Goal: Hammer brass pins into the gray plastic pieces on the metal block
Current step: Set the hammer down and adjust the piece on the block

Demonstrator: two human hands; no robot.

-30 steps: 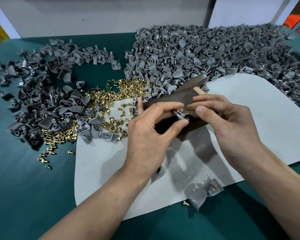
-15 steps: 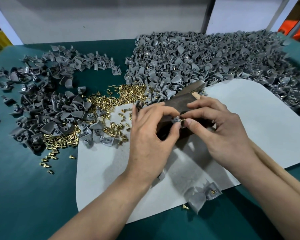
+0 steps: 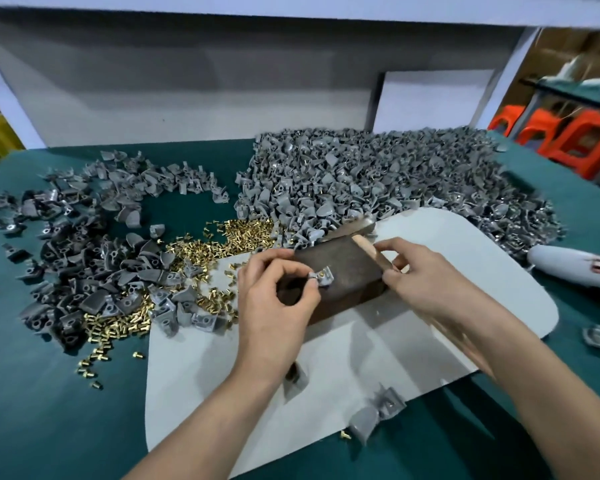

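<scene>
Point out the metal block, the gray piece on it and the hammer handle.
metal block (image 3: 355, 268): head view, bare top face.
gray piece (image 3: 325, 278): head view, its flat face.
hammer handle (image 3: 368, 249): head view, wooden shaft over the block.

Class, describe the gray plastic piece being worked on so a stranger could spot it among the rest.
On the white mat sits a dark metal block. On its top lies one gray plastic piece, pinched by fingers of the left hand. Unlike the piled pieces, it lies alone with a brass pin standing in it.
</scene>
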